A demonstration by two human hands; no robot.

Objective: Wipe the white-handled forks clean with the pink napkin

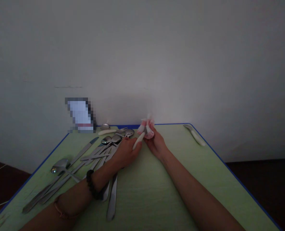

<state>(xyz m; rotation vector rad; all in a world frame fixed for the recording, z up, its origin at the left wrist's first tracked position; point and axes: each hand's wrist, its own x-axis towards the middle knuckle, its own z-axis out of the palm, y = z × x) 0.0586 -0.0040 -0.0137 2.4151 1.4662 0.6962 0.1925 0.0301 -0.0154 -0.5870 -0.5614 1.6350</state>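
Note:
My left hand point(129, 150) is closed around a piece of cutlery with a white handle point(138, 141), which slants up toward the right. Its far end is at the cloth, and I cannot make out whether it is a spoon, fork or knife. My right hand point(157, 142) is closed on a crumpled pink-and-white cloth point(149, 131), bunched around or against that end. Both hands meet above the far middle of the table. Beneath and left of my left hand lie several metal spoons point(115, 139) and knives, partly hidden by the forearm.
The pale green table point(154, 199) has a blue edge and stands against a grey wall point(180, 64). A white-handled fork point(108, 131) lies at the back. Far right is a white-handled utensil point(195, 136). A pixelated device point(81, 115) stands back left; a large spoon point(60, 164) lies left.

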